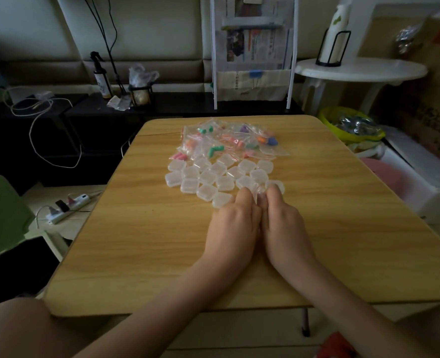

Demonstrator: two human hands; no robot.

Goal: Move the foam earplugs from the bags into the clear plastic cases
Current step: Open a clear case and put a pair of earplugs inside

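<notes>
Both forearms reach to the middle of the pale wood-grain counter [126, 254], the left hand [233, 223] and right hand [282, 223] pressed side by side, fingers curled; together their grip pinches one small clear plastic case [261, 191]. At 12 o'clock lie more clear square cases [208, 177], then clear zip bags of coloured foam earplugs [229, 140]

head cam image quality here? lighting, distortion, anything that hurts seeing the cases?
Head view: dim, underexposed, with dark vignetted corners; wide-angle bend along the table edges; clear cases show low contrast against the wood; what the left hand and right hand pinch is soft, hard to identify.
</notes>
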